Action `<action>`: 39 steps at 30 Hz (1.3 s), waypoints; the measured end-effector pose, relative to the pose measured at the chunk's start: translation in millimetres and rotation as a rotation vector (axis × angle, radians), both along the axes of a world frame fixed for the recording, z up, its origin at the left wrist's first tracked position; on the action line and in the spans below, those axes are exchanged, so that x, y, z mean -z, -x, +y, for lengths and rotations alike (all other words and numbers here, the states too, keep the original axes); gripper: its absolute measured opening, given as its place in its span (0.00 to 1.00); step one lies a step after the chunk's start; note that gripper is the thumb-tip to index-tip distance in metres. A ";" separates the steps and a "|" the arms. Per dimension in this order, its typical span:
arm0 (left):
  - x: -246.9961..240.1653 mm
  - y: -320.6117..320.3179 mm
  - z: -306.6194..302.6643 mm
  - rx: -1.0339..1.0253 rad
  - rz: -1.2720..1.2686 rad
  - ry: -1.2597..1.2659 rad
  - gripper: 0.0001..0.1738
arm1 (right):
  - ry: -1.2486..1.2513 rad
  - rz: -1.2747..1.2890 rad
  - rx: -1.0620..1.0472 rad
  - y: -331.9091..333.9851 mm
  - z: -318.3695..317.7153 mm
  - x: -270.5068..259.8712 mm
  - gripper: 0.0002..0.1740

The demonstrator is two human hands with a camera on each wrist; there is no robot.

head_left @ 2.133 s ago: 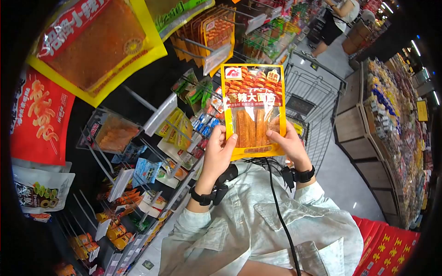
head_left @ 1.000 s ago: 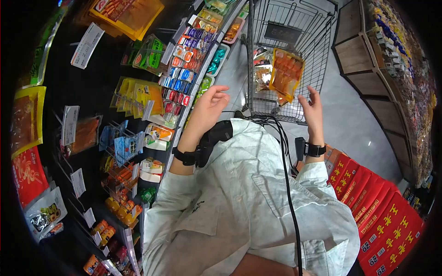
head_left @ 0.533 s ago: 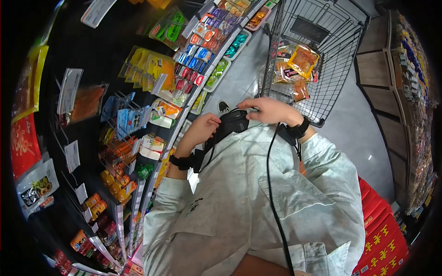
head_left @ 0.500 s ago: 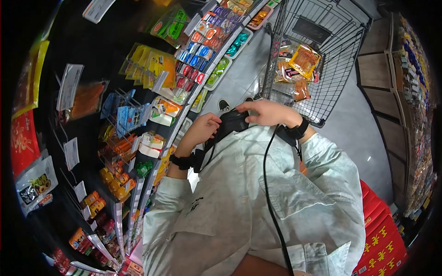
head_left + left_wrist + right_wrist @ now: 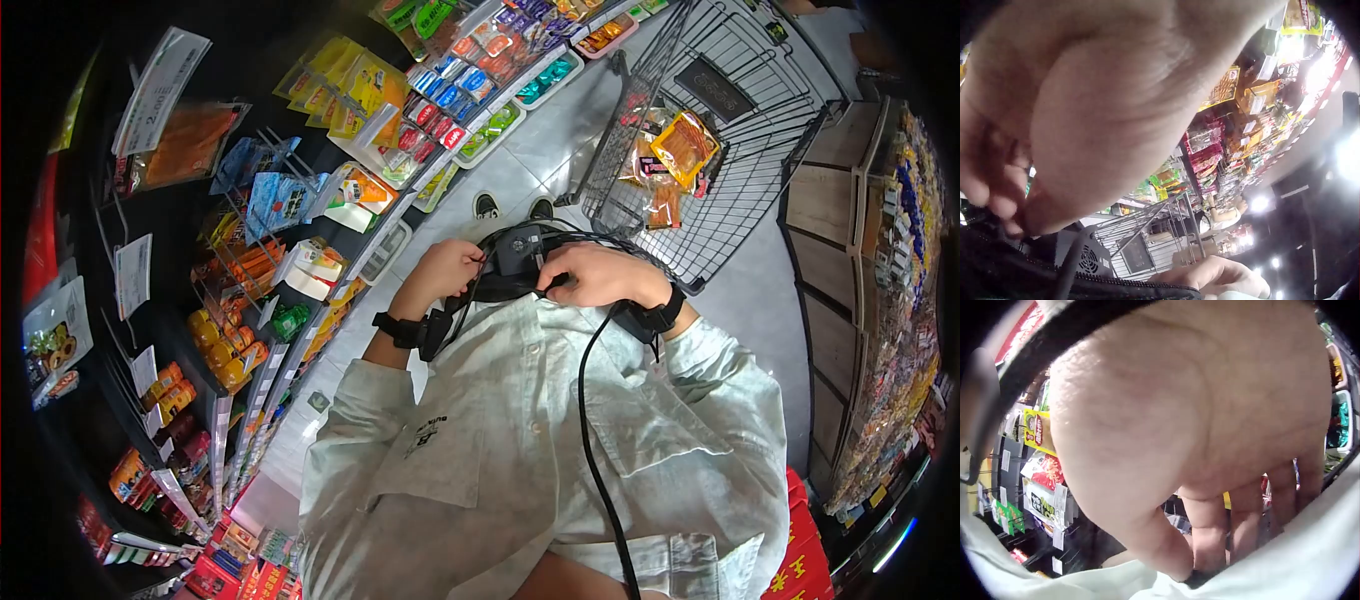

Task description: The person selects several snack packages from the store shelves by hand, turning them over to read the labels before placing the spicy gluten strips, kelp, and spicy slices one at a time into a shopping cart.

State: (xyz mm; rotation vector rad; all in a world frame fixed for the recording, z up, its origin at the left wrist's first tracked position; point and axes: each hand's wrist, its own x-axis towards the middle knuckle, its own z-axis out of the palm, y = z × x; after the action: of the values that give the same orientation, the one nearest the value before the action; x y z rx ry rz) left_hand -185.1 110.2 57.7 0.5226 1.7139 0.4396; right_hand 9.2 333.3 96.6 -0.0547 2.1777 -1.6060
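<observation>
At the waist hangs a black bag (image 5: 495, 288), its top parted around a black device with a round vent (image 5: 1089, 259). My left hand (image 5: 440, 275) pinches the bag's left edge; the left wrist view shows its fingers (image 5: 1004, 209) bent against the zipped rim. On the other side my right hand (image 5: 605, 276) grips the bag's right edge, thumb and forefinger meeting on black material in the right wrist view (image 5: 1204, 576). A black cable (image 5: 590, 430) runs down over the pale shirt (image 5: 530, 400).
A wire shopping cart (image 5: 716, 90) stands ahead to the right, holding a yellow-edged packet (image 5: 686, 148) and other packets. Hanging snacks (image 5: 350, 90) and shelves line the left; a wooden display stand (image 5: 823, 215) is at the right. Red boxes (image 5: 803, 545) lie at lower right.
The yellow-edged packet went from both hands into the cart. Both hands came to the black bag, which has since opened around the device. The view has shifted.
</observation>
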 end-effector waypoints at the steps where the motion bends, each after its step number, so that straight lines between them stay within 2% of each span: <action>1: 1.9 1.9 -1.6 0.024 0.039 -0.021 0.15 | 0.004 -0.061 -0.025 5.2 2.7 -0.8 0.12; 4: 31.3 -0.6 -20.3 0.077 0.258 -0.209 0.18 | -0.002 -0.251 0.004 13.3 3.8 -1.2 0.14; 6: 34.6 -5.5 -23.8 0.160 0.350 -0.197 0.19 | -0.026 -0.355 0.028 18.5 3.3 -2.2 0.19; 9: 31.1 -15.3 -20.0 0.222 0.447 -0.162 0.17 | -0.142 -0.061 0.115 14.6 -3.5 19.5 0.19; 12: 20.4 -17.1 -12.1 0.240 0.518 -0.198 0.14 | -0.262 -0.058 0.312 6.0 -11.7 20.1 0.25; 13: 18.5 -16.8 -10.1 0.245 0.542 -0.223 0.13 | -0.268 -0.077 0.313 4.8 -12.7 20.0 0.27; 15: 18.5 -16.8 -6.3 0.225 0.526 -0.216 0.10 | -0.281 -0.112 0.317 3.1 -12.9 22.2 0.33; 18: 27.0 -15.4 -4.3 0.218 0.511 -0.236 0.07 | -0.291 -0.082 0.265 1.7 -11.3 27.0 0.35; 22: 26.2 -16.4 -1.2 0.221 0.503 -0.251 0.04 | -0.212 -0.188 0.281 1.7 -15.4 26.4 0.38; 30: 36.9 -17.6 -3.1 0.258 0.510 -0.318 0.05 | -0.112 -0.169 0.296 -4.7 -13.3 29.2 0.40; 33: 34.8 -19.7 -3.2 0.238 0.484 -0.311 0.05 | -0.116 -0.251 0.238 0.4 -10.3 15.7 0.41; 39: 44.6 -22.2 -7.0 0.233 0.483 -0.330 0.05 | -0.162 -0.179 0.238 -7.0 -11.7 30.7 0.43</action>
State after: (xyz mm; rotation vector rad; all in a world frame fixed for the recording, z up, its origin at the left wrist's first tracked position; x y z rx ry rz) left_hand -162.9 103.2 13.1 1.1286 2.0160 0.4530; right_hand 16.2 321.6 65.9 0.3952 2.2294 -1.4834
